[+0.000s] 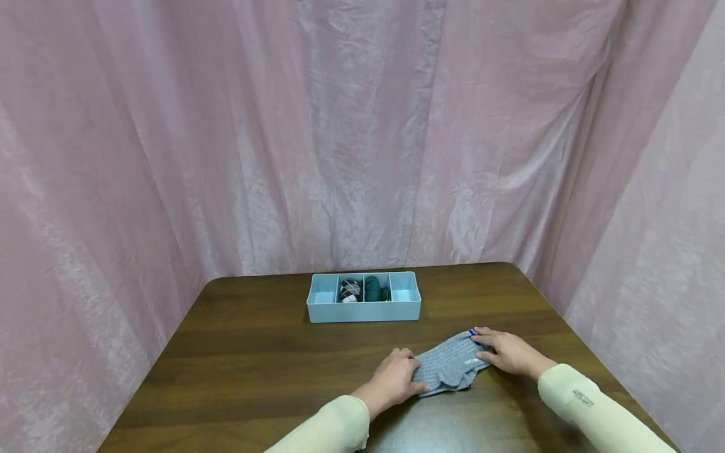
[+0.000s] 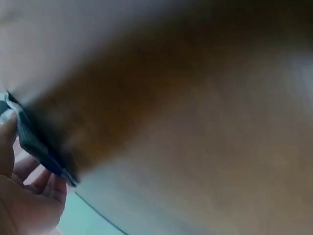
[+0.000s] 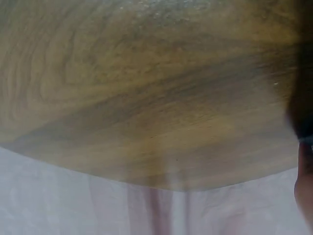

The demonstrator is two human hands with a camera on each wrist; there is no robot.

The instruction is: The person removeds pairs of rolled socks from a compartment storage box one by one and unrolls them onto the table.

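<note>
A grey ribbed sock (image 1: 447, 362) with white lettering and a blue mark at its far right end lies slantwise over the front right part of the table. My left hand (image 1: 391, 380) grips its near left end between thumb and fingers. At the opposite end my right hand (image 1: 510, 353) pinches the sock by the blue mark. The left wrist view has fingers around the edge of the sock (image 2: 36, 144), dark in shadow. Only a sliver of a finger (image 3: 304, 186) enters the right wrist view, at its right edge.
Behind the hands stands a light blue divided box (image 1: 362, 312). A checked black-and-white rolled sock (image 1: 350, 290) and a dark green rolled sock (image 1: 372, 289) sit in its middle compartments; the outer two show bare bottoms. Pink curtains (image 1: 362, 138) hang close behind the brown wooden table (image 1: 238, 340).
</note>
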